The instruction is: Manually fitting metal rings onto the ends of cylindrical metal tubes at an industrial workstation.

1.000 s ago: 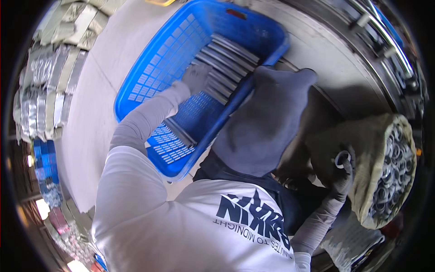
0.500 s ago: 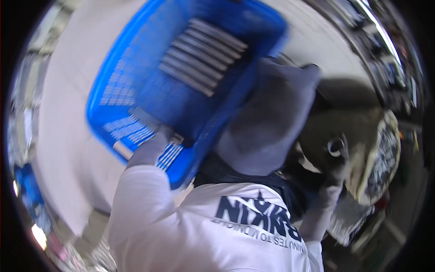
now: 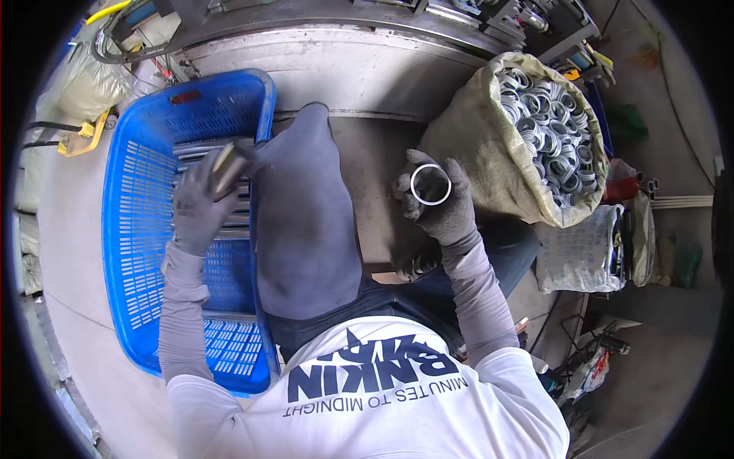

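Observation:
My left hand [image 3: 200,206], in a grey glove, is closed around a metal bar-like piece [image 3: 232,168]. That piece is blurred and seen nearly end-on, so its full length does not show. Beneath the hand stands a blue plastic basket [image 3: 138,287], and parallel metal bars [image 3: 235,219] lie inside it. My right hand [image 3: 447,210], also gloved, has its fingers around a thin silvery ring [image 3: 414,187], whose round opening faces up. To its right, an open woven sack [image 3: 470,126] is filled with many similar rings [image 3: 547,134].
A grey cloth [image 3: 306,229] covers my left leg beside the basket. Machine parts [image 3: 512,23] line the far edge. A clear plastic bag with contents [image 3: 577,249] sits right of the sack. A yellow-handled tool [image 3: 88,138] lies at far left.
The view has turned and steadied, bringing the whole sack into sight. My left hand has moved from the basket's near end to above the bars. The ring stays in my right hand.

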Tool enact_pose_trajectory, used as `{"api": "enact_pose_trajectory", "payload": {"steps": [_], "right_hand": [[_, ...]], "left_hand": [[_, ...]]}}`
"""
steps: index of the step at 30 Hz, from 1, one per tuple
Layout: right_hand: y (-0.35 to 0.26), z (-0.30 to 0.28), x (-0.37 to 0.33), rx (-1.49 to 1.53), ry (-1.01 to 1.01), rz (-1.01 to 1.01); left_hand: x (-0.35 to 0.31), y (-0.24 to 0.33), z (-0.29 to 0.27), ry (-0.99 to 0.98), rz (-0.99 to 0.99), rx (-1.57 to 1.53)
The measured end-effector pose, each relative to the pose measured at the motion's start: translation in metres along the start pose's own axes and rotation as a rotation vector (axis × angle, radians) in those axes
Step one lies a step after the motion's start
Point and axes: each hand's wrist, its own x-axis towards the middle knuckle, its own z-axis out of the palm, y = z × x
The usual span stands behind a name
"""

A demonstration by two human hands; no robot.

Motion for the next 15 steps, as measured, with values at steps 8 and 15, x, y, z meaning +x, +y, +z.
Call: {"api": "enact_pose_trajectory", "payload": {"steps": [8,15], "right_hand": [[-0.004,-0.016,0.001,-0.079,0.326,-0.353],[-0.001,-0.017,-0.003,-0.772,0.199,-0.681]], "left_hand": [[0.054,0.194,0.001,-0.244,0.484,0.123],[0.069,0.214,0.051,-0.326,0.503,0.198]]}}
